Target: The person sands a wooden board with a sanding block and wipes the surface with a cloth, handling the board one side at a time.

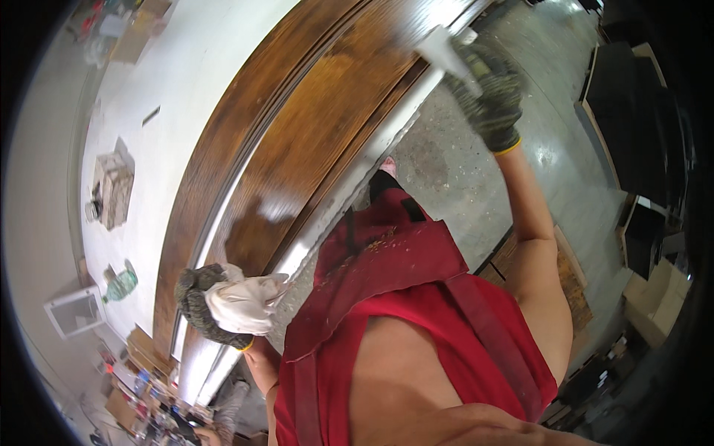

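My left hand (195, 306), in a dark green patterned work glove, is closed on a crumpled white cloth (245, 303) at the near end of the brown wood panel (316, 141). A glove of the same kind covers my right hand (492, 93), up by the panel's far right edge. Its fingers are wrapped round a pale, flat, wedge-shaped piece (446, 56), blurred, whose exact kind I cannot make out. That piece overlaps the panel's edge in view. A second brown wood strip (223, 149) lies alongside the panel, left of a dark groove and a white gap.
The panels rest on a white table (178, 82). On it stand a block-shaped box (115, 189), a green plastic bottle (120, 282) and a white frame (74, 312). Clutter lies at the lower left. Dark panels (632, 111) and a cardboard box (658, 297) stand at the right.
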